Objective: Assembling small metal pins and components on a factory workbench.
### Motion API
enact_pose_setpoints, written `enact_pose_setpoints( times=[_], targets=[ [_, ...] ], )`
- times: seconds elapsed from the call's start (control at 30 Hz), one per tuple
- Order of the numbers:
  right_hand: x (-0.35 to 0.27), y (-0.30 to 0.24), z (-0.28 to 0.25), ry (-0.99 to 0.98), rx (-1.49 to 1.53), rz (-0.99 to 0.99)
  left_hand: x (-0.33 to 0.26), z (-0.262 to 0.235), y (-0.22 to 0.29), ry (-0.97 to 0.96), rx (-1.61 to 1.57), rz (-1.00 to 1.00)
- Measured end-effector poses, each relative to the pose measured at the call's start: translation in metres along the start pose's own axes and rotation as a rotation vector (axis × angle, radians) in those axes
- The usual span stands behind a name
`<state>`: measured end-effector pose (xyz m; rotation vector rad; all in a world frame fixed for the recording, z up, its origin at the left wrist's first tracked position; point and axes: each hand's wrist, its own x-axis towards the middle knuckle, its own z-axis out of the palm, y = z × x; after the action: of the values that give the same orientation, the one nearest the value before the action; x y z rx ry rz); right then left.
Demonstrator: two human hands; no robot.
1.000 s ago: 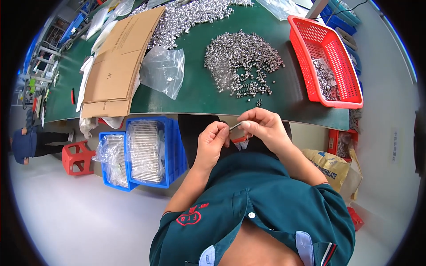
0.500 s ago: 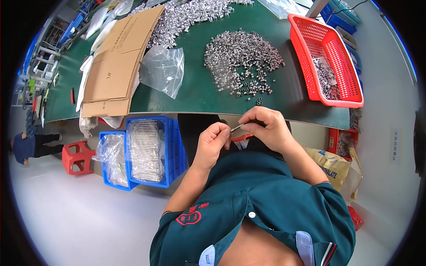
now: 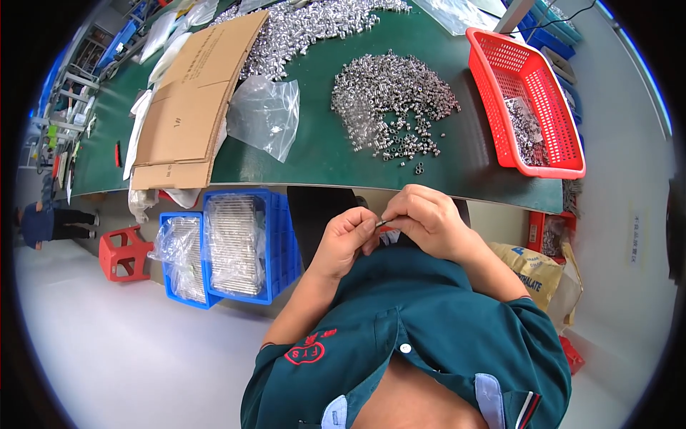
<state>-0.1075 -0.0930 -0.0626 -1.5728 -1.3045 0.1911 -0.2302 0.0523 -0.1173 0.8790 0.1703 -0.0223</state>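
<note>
Both hands have stayed close together since a moment ago, just below the near edge of the desk [image 3: 321,154], and hardly anything has moved. Now the left hand [image 3: 348,239] and the right hand [image 3: 427,218] meet in front of the person's chest. The fingers of both hands are closed on a small metal part [image 3: 381,222], pinching it between the fingertips. It is too small to tell its shape well.

Up on the green desk, just above the hands, lies a pile of small shiny metal pieces [image 3: 394,100]. A red basket [image 3: 547,164] sits to the right of that pile, with a few metal pieces inside. A clear plastic bag [image 3: 264,114] lies to the left of the pile, and a flat piece of brown cardboard [image 3: 193,107] lies farther left. A second heap of metal pieces [image 3: 300,28] is behind the pile, near the far side of the desk.

Under the desk, to the left of the hands, stand two blue crates [image 3: 282,243] with bags of metal parts in them. A red stool [image 3: 121,250] stands left of the crates.
</note>
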Motion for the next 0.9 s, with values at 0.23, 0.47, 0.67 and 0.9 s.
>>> enact_pose_setpoints(
  times=[0.23,0.47,0.67,0.9],
  targets=[
    [-0.002,-0.002,-0.001,-0.093,0.271,0.505,0.0,0.003,-0.004,0.057,0.053,0.016],
    [0.01,0.024,-0.019,0.14,-0.564,0.169,-0.001,-0.001,-0.004,0.128,0.044,0.069],
    [0.013,0.041,-0.011,0.104,-0.678,0.15,-0.002,-0.004,-0.005,0.14,0.065,0.077],
    [0.013,0.046,-0.01,0.087,-0.712,0.093,0.002,-0.007,-0.007,0.167,0.084,0.097]
  ],
)
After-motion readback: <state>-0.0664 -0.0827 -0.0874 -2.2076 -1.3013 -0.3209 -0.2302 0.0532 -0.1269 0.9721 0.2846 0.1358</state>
